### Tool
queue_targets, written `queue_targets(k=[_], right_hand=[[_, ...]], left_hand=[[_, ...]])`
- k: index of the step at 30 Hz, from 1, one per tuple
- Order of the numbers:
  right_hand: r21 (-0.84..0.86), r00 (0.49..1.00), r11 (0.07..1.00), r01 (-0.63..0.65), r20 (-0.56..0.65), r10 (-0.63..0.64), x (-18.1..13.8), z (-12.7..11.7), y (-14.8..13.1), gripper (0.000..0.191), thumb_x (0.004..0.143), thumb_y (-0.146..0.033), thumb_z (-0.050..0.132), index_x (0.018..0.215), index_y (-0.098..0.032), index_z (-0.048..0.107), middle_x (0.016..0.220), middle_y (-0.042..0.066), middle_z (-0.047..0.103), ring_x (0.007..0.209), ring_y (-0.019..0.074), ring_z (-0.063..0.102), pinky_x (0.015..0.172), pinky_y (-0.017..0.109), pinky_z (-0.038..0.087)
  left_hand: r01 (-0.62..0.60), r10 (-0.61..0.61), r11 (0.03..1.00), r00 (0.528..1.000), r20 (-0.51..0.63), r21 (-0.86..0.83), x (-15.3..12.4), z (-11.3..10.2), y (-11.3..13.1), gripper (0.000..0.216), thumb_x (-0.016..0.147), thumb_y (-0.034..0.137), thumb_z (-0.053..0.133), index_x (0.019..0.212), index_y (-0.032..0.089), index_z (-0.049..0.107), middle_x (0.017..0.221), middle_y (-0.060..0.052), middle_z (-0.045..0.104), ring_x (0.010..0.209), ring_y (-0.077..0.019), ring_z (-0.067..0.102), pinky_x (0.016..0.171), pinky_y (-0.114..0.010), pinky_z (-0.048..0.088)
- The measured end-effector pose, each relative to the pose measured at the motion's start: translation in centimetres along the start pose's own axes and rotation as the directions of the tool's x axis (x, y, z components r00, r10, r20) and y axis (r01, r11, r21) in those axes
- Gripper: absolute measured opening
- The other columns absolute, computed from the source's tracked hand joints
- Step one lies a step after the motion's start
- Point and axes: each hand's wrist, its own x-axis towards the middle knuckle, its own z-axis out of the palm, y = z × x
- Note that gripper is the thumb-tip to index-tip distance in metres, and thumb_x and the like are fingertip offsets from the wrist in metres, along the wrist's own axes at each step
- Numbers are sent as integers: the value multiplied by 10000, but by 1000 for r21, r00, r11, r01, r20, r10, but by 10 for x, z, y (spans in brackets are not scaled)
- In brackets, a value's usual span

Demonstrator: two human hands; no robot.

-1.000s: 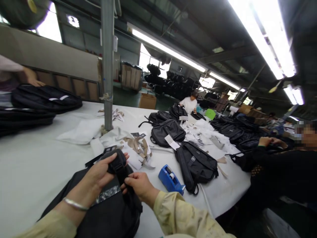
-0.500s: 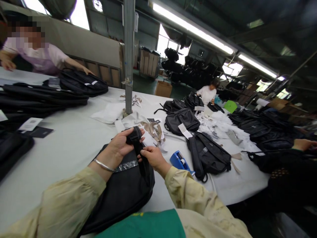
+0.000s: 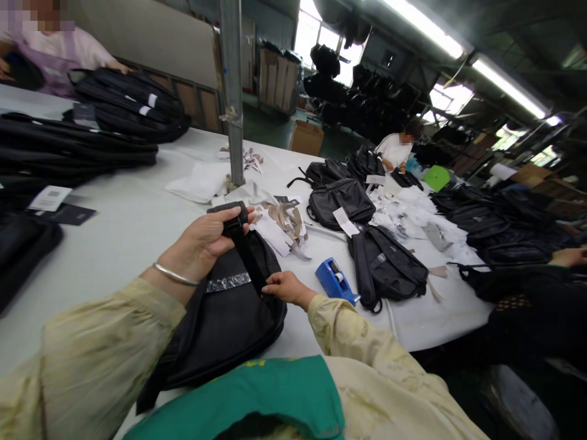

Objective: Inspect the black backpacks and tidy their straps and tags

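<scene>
A black backpack (image 3: 229,324) lies on the white table in front of me, with a shiny clear strip (image 3: 228,282) across its face. My left hand (image 3: 206,235) is closed around a black strap's rolled or buckled end, raised above the bag's upper part. From there the black strap (image 3: 248,260) runs taut down to my right hand (image 3: 287,287), whose thumb and fingers pinch its lower end over the bag's right side. Whether a buckle sits inside the left fist cannot be made out clearly.
A blue tape dispenser (image 3: 337,281) stands right of the backpack, beside another black backpack (image 3: 389,263). Paper scraps (image 3: 284,223) lie by a metal post (image 3: 233,91). Stacked black bags (image 3: 68,146) fill the left. Co-workers are at the far left, the back and the right edge.
My hands have moved apart, drawing the strap out straight between them. The left hand went left and up, while the right stays near the bag's right side. The camera view has tilted down.
</scene>
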Motion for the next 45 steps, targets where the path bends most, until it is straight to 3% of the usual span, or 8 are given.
queue_targets(k=[8,13,18,23,26,30,39,45], right_hand=[[-5,955,998,-68,288,67,14,-1,7,230,660,-322,812,697,-168,646,557,-46,596,486,108,552,500,221,411],[-293,971,955,-42,212,107,18,-5,17,243,761,-243,743,607,-170,570,484,-71,502,489,82,480,520,211,358],[-517,942,831,205,334,-25,9,-10,-14,81,717,-206,783,718,-176,708,634,-40,591,753,155,591,760,266,443],[22,853,944,329,422,-307,2,-3,-67,621,685,-463,839,1232,-223,670,1152,40,685,1095,221,612,968,339,452],[278,807,944,180,506,-303,4,12,-71,550,711,-550,803,1096,-172,698,938,28,712,934,193,662,918,351,487],[378,849,925,33,478,-226,10,26,-45,498,650,-570,841,805,-138,648,578,-55,554,547,102,539,644,286,464],[493,927,870,-20,335,-168,15,27,-4,615,568,-625,852,895,-144,649,660,-26,615,532,104,554,597,287,465],[105,990,993,-55,138,40,44,26,23,267,761,-410,760,739,-157,677,714,7,677,629,140,619,644,271,484]], left_hand=[[-36,37,996,999,-9,81,0,3,-2,196,916,56,530,881,41,723,912,-167,750,683,-161,704,502,-190,574],[34,-31,992,999,-24,125,-16,10,-9,123,884,32,567,864,38,688,897,-179,746,580,-141,663,411,-186,508],[68,-65,980,998,-23,185,-34,2,-15,97,876,41,594,925,51,677,800,-132,730,530,-123,628,390,-175,477],[151,-143,954,988,-51,259,-45,0,-2,159,927,90,540,891,40,686,598,-60,632,410,-96,521,361,-182,453],[164,-156,957,986,-50,238,-46,1,6,180,942,106,518,918,32,681,597,-48,613,402,-92,506,362,-186,457],[122,-112,977,992,-65,176,-43,-3,14,183,945,72,492,916,21,665,650,-61,623,442,-71,525,387,-135,451],[47,-30,983,995,-98,178,-32,-5,12,270,1018,172,406,990,28,632,896,-117,712,583,-99,639,427,-155,499],[183,-134,954,969,-210,236,-51,-5,-10,299,1011,194,406,1059,29,650,935,-163,760,720,-203,737,573,-286,616]])
